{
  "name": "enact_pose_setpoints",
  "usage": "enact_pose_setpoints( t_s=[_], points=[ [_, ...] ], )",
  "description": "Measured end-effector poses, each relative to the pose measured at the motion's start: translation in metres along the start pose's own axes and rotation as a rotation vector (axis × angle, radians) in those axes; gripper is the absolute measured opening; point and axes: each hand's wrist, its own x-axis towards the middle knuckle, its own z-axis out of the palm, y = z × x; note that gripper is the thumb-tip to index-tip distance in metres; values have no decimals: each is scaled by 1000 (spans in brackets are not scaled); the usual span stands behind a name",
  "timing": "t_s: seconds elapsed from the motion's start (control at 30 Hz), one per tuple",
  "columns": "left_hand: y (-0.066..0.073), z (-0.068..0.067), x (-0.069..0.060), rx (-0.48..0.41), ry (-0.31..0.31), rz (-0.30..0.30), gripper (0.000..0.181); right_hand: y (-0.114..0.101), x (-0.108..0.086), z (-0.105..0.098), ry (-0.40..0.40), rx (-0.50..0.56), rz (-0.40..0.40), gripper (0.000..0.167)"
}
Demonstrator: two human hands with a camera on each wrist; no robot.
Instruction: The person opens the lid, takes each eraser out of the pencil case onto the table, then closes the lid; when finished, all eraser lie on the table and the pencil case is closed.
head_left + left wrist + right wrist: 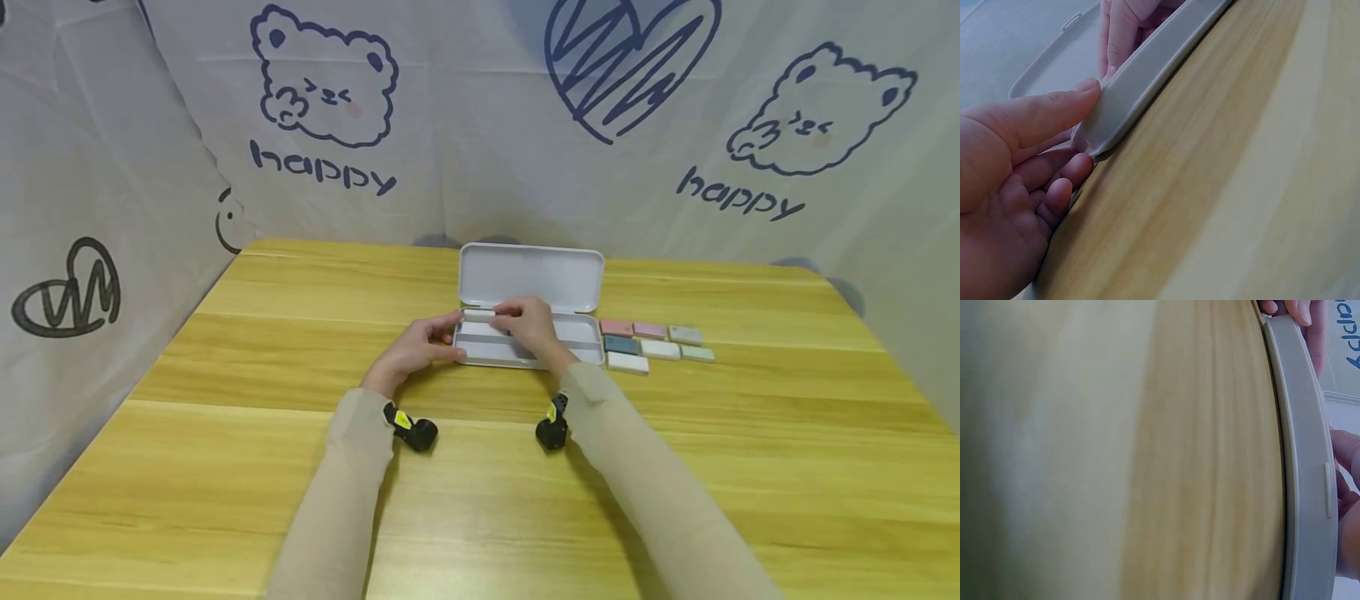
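Observation:
A white pencil case lies on the table with its lid raised at the back. My left hand grips the case's left end; in the left wrist view its thumb presses the rim while the fingers curl by the corner. Inside the case, at the back left, a small white eraser lies along the rear wall. My right hand reaches in from above and pinches the eraser's right end. In the right wrist view the case's front wall hides most of that hand.
Right of the case lie several small erasers in rows: pink, lilac, grey, blue, white and pale green. A printed cloth hangs behind the wooden table.

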Motion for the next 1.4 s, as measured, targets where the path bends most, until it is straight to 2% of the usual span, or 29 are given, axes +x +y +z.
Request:
enact_pose_setpoints(
  t_s=[0.4, 0.53, 0.7, 0.93, 1.4],
  points=[
    [-3, 1, 2, 11, 15, 9, 64, 1, 0, -7, 46, 44, -27, 18],
    [-3, 1, 2, 25, 20, 4, 64, 2, 0, -10, 61, 96, -29, 19],
    [-4, 1, 3, 29, 21, 5, 64, 3, -2, -16, 54, 149, -24, 20],
    [-4, 1, 2, 14, 14, 11, 67, 2, -9, -27, 29, 204, 42, 21],
    [-3, 1, 0, 19, 15, 15, 66, 15, -21, -50, 37, 213, 9, 19]
  ],
)
